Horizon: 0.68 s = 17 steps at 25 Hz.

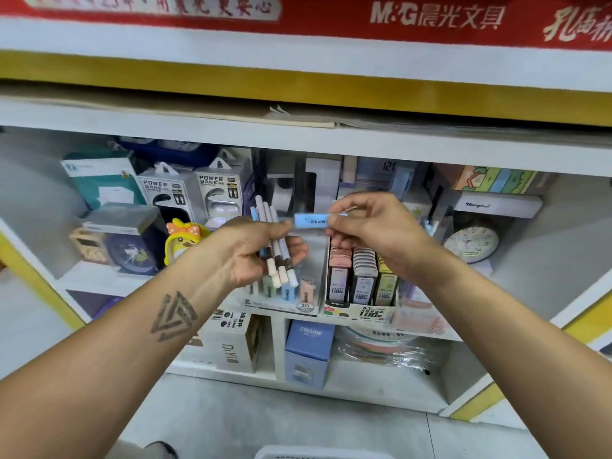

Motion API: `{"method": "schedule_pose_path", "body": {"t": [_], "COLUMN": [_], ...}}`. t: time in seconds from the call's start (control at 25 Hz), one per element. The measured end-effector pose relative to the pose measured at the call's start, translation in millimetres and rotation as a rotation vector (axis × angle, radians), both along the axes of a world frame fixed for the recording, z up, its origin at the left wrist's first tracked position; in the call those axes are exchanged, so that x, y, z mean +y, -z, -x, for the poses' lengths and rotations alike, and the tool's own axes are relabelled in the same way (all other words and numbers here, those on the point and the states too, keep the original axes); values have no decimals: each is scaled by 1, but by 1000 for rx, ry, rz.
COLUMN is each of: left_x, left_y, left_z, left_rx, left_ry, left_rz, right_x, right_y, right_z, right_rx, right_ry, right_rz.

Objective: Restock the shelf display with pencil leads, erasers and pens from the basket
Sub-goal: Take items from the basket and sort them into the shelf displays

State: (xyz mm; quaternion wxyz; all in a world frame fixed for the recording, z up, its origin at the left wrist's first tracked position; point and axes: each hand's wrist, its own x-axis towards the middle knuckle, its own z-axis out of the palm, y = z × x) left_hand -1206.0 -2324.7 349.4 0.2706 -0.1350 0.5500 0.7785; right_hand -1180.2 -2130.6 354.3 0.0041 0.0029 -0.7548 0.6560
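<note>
Left hand (261,250) fingers round pens (276,250) — right hand (361,220) fingers pinching blue eraser (311,220).

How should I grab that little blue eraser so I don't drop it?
Pinch the blue eraser across its short middle, coming from the right as the right hand does. It is a flat bar lying level, so thumb and fingers meet on its broad faces.

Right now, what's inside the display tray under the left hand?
In the display tray, a few upright pastel erasers show in green, blue and peach, near a 2B label. The left hand, gripping a bundle of pens, covers the tray's rear.
</note>
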Motion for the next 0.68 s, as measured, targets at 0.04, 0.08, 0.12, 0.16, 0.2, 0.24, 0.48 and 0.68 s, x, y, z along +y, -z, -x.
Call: {"method": "schedule_pose_path", "body": {"t": [0.04,0.08,0.12,0.16,0.2,0.24,0.48,0.68], "left_x": [-7,-13,-19,-23,-27,-31,-41,-42], "left_y": [1,2,2,2,2,3,5,5], "left_z": [2,4,5,6,7,7,12,11], "left_rx": [-18,-30,-36,-37,-38,-39,-46,-52], "left_ry": [-34,-56,-70,-77,-81,-84,-86,-31], "left_rz": [0,-8,-17,-24,-30,-33,-15,-18], "right_x": [-2,-3,-5,-6,-8,-9,-8,-19], "right_y": [2,4,6,6,7,8,16,34], "right_z": [2,5,7,10,12,14,24,32], "right_rx": [-16,-35,-53,-67,-79,-86,223,468], "right_ry": [1,5,5,4,1,-2,73,-44], "right_rz": [15,26,35,44,55,61,-615,-1073]}}
